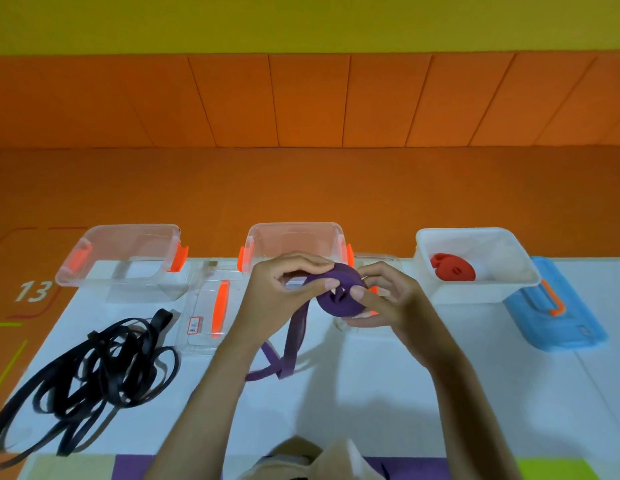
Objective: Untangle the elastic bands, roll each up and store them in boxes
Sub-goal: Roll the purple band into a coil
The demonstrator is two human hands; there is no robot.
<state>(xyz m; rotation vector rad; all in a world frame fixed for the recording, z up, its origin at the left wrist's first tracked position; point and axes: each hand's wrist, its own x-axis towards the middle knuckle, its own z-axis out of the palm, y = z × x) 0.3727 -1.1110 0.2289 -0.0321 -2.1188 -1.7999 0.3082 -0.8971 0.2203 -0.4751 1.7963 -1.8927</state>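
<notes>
On the white table point(370, 393) we've got two empty clear boxes point(128, 268), a red roll point(452, 271) in the white box point(474, 268), and both hands point(280, 292) pinching the purple roll point(339, 299).

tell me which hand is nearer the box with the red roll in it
Right. The right hand holds the purple roll just left of the white box; the left hand grips the roll's far side, farther away.

**What could not be seen**

The black band point(90, 372) ran off the left edge. Both hands covered part of the purple roll point(339, 296). The small sticker point(194, 325) on the clear lid point(211, 306) was too tiny to read.
</notes>
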